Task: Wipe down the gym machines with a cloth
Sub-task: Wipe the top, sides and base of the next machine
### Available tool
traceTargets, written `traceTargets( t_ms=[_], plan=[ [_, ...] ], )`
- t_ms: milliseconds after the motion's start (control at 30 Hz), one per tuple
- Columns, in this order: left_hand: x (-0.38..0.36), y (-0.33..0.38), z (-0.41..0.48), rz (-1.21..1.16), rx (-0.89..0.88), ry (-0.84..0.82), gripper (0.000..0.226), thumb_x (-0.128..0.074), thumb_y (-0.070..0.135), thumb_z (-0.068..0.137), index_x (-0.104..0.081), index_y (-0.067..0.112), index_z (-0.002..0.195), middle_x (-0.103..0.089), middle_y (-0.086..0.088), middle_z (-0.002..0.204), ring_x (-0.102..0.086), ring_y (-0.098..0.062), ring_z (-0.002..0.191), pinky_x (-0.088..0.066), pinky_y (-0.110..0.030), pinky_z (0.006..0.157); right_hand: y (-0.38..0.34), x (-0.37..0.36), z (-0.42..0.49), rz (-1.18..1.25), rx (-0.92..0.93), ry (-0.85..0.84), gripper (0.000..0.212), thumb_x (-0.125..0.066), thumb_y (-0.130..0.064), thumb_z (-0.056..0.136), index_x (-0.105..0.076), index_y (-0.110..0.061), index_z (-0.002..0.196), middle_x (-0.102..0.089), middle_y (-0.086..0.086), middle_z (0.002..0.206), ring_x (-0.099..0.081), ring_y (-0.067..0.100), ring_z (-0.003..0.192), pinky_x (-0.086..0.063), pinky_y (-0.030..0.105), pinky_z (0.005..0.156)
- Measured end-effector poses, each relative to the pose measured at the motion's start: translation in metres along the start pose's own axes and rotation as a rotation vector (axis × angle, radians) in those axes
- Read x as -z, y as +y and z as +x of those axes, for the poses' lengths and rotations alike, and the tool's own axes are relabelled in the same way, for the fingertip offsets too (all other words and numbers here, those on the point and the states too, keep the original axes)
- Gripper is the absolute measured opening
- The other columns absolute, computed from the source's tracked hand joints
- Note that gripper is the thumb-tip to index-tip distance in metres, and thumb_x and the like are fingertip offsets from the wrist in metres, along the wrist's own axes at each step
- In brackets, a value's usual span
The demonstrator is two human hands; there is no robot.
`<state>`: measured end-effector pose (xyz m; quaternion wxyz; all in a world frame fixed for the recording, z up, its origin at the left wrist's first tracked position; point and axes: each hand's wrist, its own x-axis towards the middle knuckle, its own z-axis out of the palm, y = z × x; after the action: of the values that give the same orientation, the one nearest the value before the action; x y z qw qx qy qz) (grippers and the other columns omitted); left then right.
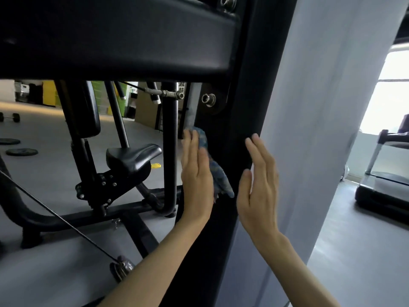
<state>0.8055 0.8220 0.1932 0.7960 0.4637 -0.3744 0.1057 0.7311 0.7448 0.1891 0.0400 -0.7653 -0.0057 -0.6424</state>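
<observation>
**Cloth pressed to machine post, both hands flat**

The left hand (197,173) lay flat against the left face of the black post (239,120), fingers (191,142) straight and close together, pressing the blue cloth (215,171) to the metal. The cloth sat between palm and post, below a steel bolt (208,99), with its lower end hanging out past the heel of the hand. The right hand (259,189) stood at the post's right edge, fingers (257,149) straight and holding nothing; contact with the post could not be confirmed. A grey pillar (321,107) rose just beside the post on the right.

A black beam (132,41) crossed overhead and met the post. Behind the left hand stood the machine's seat (132,157) and back pad (88,111). A cable (55,213) ran down to a pulley (121,268) near the floor (55,284). Two plates (21,152) and a dumbbell (10,117) lay on the floor at far left. A treadmill (382,189) stood at far right, by a bright window.
</observation>
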Motion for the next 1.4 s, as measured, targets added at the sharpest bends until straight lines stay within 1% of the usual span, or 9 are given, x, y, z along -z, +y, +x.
traceTargets(
  t_ms=[133,433,567,667,767,900,1133,1300,1400],
  plan=[
    [0.022,-0.002,0.002,-0.136,0.055,-0.155,0.041,-0.035,0.032,0.106,-0.029,0.055,0.140,-0.019,0.023,0.159,-0.022,0.009,0.142,-0.020,-0.027,0.120,-0.034,-0.017,0.015,-0.070,0.178,-0.307,0.047,-0.029,-0.018,0.103,-0.036,-0.006,0.148,-0.033,0.005,0.156,-0.020,0.010,0.148,-0.013,0.032,0.122],
    [0.074,-0.025,0.004,-0.126,0.076,-0.290,0.053,-0.045,0.009,0.103,-0.031,0.038,0.146,-0.042,0.015,0.150,-0.037,0.006,0.136,-0.036,-0.021,0.110,-0.019,-0.023,0.014,-0.603,0.573,-0.387,0.049,-0.056,-0.021,0.091,-0.052,-0.001,0.136,-0.053,0.015,0.141,-0.043,0.028,0.136,-0.023,0.042,0.118],
    [0.096,-0.043,-0.031,0.142,0.010,-0.228,0.051,-0.049,0.002,0.099,-0.047,0.044,0.127,-0.052,0.027,0.128,-0.046,0.013,0.123,-0.038,-0.006,0.098,-0.033,-0.027,0.014,-0.734,0.515,-0.449,0.069,-0.075,-0.022,0.070,-0.057,-0.005,0.133,-0.053,0.022,0.137,-0.047,0.035,0.132,-0.026,0.045,0.117],
    [0.107,-0.064,-0.049,0.325,-0.013,-0.265,0.050,-0.051,0.000,0.097,-0.054,0.046,0.117,-0.054,0.031,0.124,-0.048,0.010,0.122,-0.038,-0.012,0.104,-0.054,-0.048,0.008,-0.822,0.403,-0.434,0.051,-0.053,-0.031,0.085,-0.063,0.003,0.122,-0.052,0.027,0.137,-0.046,0.037,0.133,-0.028,0.045,0.115],
    [0.110,-0.075,-0.053,0.424,-0.048,-0.326,0.044,-0.050,0.000,0.097,-0.060,0.034,0.123,-0.048,0.033,0.130,-0.047,0.009,0.122,-0.037,-0.006,0.098,-0.052,-0.061,0.007,-0.848,0.437,-0.473,0.050,-0.055,-0.038,0.090,-0.058,0.004,0.118,-0.055,0.023,0.134,-0.046,0.035,0.133,-0.032,0.044,0.115],
    [0.111,-0.079,-0.055,0.452,-0.049,-0.336,0.045,-0.049,0.002,0.097,-0.056,0.028,0.134,-0.043,0.027,0.139,-0.043,0.011,0.126,-0.031,-0.002,0.099,-0.036,-0.058,0.040,-0.880,0.675,-0.482,0.036,-0.054,-0.009,0.081,-0.053,-0.005,0.117,-0.062,0.014,0.125,-0.050,0.030,0.130,-0.034,0.043,0.114],
    [0.109,-0.083,-0.056,0.478,-0.063,-0.284,0.044,-0.047,-0.009,0.093,-0.063,0.015,0.127,-0.056,0.014,0.126,-0.053,0.008,0.113,-0.031,0.001,0.098,-0.027,-0.075,0.072,-0.980,0.740,-0.457,0.037,-0.044,-0.017,0.095,-0.061,0.003,0.120,-0.061,0.018,0.120,-0.053,0.034,0.121,-0.033,0.044,0.114],
    [0.124,-0.089,-0.054,0.521,0.118,-0.350,0.042,-0.044,-0.003,0.096,-0.059,0.016,0.130,-0.060,0.007,0.120,-0.059,-0.009,0.111,-0.045,-0.022,0.098,-0.026,-0.075,0.027,-0.805,0.876,-0.635,0.014,-0.061,-0.009,0.084,-0.072,-0.009,0.093,-0.064,0.007,0.090,-0.060,0.027,0.092,-0.042,0.040,0.107],
    [0.127,-0.088,-0.060,0.503,0.164,-0.427,0.043,-0.043,0.005,0.099,-0.049,0.024,0.138,-0.054,0.014,0.126,-0.056,-0.003,0.111,-0.046,-0.024,0.097,-0.022,-0.068,0.063,-0.760,0.830,-0.485,0.018,-0.065,-0.002,0.080,-0.073,-0.009,0.095,-0.068,0.009,0.096,-0.064,0.028,0.096,-0.035,0.040,0.112]
  ],
)
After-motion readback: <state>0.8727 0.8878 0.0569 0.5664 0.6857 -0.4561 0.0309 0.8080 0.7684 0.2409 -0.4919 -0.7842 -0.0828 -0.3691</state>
